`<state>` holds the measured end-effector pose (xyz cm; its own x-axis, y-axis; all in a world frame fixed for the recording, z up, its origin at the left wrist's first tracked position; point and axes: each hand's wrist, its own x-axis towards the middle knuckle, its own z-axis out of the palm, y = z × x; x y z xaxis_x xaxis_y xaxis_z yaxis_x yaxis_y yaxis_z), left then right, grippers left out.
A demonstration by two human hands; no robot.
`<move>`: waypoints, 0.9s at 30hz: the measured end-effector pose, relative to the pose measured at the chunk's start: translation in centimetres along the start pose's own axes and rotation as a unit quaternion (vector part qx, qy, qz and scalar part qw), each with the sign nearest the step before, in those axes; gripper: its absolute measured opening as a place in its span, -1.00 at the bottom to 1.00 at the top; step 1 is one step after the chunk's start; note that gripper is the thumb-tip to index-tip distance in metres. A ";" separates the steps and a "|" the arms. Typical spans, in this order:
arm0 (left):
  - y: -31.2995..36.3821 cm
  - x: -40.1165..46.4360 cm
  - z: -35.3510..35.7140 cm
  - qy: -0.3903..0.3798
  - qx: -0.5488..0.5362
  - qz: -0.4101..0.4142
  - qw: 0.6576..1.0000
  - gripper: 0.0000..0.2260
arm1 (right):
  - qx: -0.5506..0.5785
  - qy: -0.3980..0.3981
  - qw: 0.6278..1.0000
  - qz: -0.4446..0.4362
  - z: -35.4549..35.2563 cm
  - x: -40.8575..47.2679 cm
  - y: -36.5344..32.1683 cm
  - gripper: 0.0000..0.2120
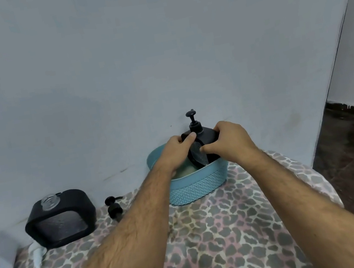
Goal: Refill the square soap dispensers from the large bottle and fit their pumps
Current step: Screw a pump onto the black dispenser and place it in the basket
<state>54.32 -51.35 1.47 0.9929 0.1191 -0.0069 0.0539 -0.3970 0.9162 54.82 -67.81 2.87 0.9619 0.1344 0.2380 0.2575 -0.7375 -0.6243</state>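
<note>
Together, left hand (177, 149) and right hand (228, 141) grip pumped dispenser (205, 139), seemingly inside blue basket (200, 185).

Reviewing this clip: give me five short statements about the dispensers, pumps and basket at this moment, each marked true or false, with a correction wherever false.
1. Both hands (left hand, right hand) hold the pumped dispenser over the blue basket. True.
2. The dispenser on the cloth has its pump fitted. False: its clear neck is open.
3. A loose black pump lies between that dispenser and the basket. True.
4. The basket stands on bare floor. False: it stands on the leopard-print cloth.
5. The loose pump lies inside the basket. False: it lies on the cloth, left of it.
</note>
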 end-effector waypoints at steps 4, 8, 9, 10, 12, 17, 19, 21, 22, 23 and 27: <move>-0.3 0.4 0.1 -0.027 0.005 -0.039 0.999 -0.72 | -0.060 -0.022 0.998 0.011 0.6 0.2 0.2 -0.56; -0.3 0.5 0.2 -0.030 0.034 -0.035 0.998 -0.75 | -0.112 -0.034 0.993 0.031 0.2 0.2 -0.1 -0.47; -0.3 0.5 0.3 -0.030 0.040 -0.032 0.998 -0.73 | -0.125 -0.037 0.991 0.033 0.1 0.2 -0.2 -0.47; -0.3 0.5 0.3 -0.027 0.043 -0.031 0.998 -0.71 | -0.136 -0.040 0.989 0.034 0.0 0.2 -0.3 -0.47; -0.3 0.6 0.3 -0.019 0.047 -0.025 0.998 -0.69 | -0.147 -0.048 0.987 0.039 -0.1 0.1 -0.5 -0.49; -0.3 0.3 0.5 -0.008 0.063 -0.013 0.998 -0.67 | -0.114 -0.084 0.989 0.046 0.0 -0.1 -0.4 -0.56; -0.1 0.2 0.5 0.013 0.080 -0.004 0.997 -0.65 | -0.101 -0.083 0.990 0.050 0.0 -0.2 -0.4 -0.57; 0.1 0.1 0.5 0.028 0.083 -0.005 0.996 -0.63 | -0.098 -0.078 0.991 0.054 0.1 -0.3 -0.5 -0.56; 0.3 -0.1 0.5 0.038 0.101 -0.005 0.994 -0.60 | -0.101 -0.075 0.990 0.057 0.1 -0.4 -0.6 -0.56; 0.5 -0.2 0.5 0.050 0.141 -0.001 0.989 -0.59 | -0.104 -0.073 0.990 0.059 0.1 -0.5 -0.7 -0.57; 1.8 -2.0 0.3 0.121 0.284 0.056 0.949 -0.64 | -0.130 -0.059 0.988 0.057 -0.5 -1.2 -1.8 -0.57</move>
<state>52.48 -52.62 3.03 0.9459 0.2254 0.2332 0.0664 -0.8384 0.5410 53.13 -67.00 4.03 0.9912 0.1066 0.0788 0.1302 -0.8950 -0.4266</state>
